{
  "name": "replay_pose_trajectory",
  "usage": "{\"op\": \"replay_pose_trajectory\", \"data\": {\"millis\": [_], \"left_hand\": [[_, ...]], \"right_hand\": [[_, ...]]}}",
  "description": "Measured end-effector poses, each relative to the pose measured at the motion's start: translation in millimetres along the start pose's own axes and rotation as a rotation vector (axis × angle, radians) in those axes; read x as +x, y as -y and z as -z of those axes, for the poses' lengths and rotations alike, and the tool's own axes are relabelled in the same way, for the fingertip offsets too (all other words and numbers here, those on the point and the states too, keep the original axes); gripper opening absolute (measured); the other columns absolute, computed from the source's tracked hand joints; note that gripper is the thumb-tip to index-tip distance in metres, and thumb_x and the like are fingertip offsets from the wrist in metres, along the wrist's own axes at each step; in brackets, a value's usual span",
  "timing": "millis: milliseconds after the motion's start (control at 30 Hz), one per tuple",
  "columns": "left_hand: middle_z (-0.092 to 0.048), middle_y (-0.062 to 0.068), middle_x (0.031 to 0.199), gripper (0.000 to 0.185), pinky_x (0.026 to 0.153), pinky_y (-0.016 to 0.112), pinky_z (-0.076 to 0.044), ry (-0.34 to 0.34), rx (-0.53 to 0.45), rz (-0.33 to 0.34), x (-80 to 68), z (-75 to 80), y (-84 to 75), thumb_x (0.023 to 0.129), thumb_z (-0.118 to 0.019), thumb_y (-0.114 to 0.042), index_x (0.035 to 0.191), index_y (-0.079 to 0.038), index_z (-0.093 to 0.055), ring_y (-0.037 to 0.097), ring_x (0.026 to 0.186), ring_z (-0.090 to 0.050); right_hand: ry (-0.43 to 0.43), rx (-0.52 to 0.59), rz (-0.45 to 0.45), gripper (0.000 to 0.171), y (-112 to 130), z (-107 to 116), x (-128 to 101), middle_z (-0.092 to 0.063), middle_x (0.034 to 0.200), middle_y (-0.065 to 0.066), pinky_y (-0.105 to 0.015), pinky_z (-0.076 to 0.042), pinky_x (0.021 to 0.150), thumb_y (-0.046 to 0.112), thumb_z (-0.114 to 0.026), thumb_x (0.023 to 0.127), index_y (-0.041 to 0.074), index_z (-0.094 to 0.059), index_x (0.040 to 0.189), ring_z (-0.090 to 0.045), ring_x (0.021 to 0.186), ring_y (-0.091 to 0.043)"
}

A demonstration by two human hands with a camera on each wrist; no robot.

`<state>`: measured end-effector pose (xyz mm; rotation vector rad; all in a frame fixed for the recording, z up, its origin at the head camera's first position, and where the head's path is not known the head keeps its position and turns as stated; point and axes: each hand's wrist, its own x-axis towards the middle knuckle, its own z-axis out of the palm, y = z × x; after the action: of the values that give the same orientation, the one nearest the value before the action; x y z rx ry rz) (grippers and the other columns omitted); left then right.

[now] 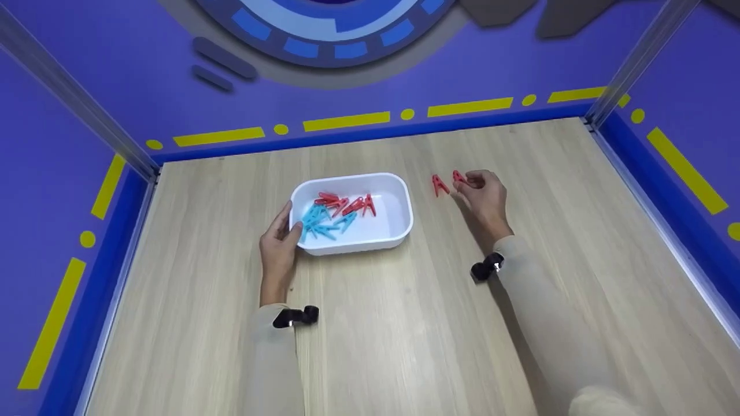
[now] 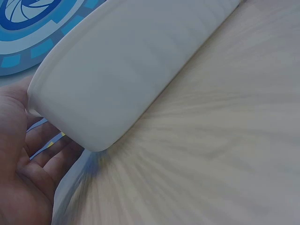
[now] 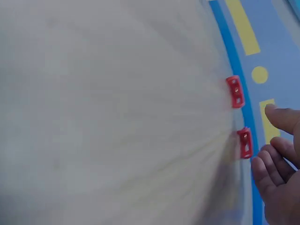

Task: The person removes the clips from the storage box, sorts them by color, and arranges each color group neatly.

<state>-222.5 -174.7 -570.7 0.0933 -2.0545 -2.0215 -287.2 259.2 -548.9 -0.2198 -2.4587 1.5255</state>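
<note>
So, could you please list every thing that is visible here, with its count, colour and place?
Tub: one, white, on the table left of centre.
Red pegs in tub: several, exact count unclear, toward its far side.
Blue pegs in tub: several, light blue, at its left end.
Red pegs on table: two, right of the tub, by the right hand.
Table: one, pale wood.
Walls: purple, with yellow marks.
Left hand: holds the tub's left end.
Right hand: at the nearer loose peg; contact unclear.
</note>
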Motion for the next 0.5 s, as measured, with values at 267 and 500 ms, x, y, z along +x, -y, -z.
{"op": "replay_pose_trajectory", "data": {"millis": [267,500], "left_hand": [[-0.053,0.004,0.158,0.052,0.120,0.028,-0.041,-0.001,0.017,0.026,0.6,-0.8,-2.6,0.102,-0.068,-0.002,0.153,-0.010,-0.058,0.020,0.148,-0.047],[-0.052,0.003,0.159,0.053,0.121,0.029,-0.039,0.004,0.002,0.036,-1.2,0.3,-3.4,0.103,-0.068,-0.004,0.154,-0.012,-0.056,0.019,0.149,-0.045]], "right_hand": [[0.065,0.152,0.051,0.036,31.1,-6.6,-5.7,-0.072,0.123,-0.021,-0.021,-0.055,0.085,0.014,-0.082,0.096,-0.002,-0.072,0.127,-0.067,0.105,-0.018],[0.155,0.205,0.126,0.037,48.6,-22.3,-11.3,-0.074,0.120,-0.021,-0.023,-0.058,0.088,0.012,-0.084,0.094,-0.004,-0.073,0.125,-0.070,0.104,-0.020]]}}
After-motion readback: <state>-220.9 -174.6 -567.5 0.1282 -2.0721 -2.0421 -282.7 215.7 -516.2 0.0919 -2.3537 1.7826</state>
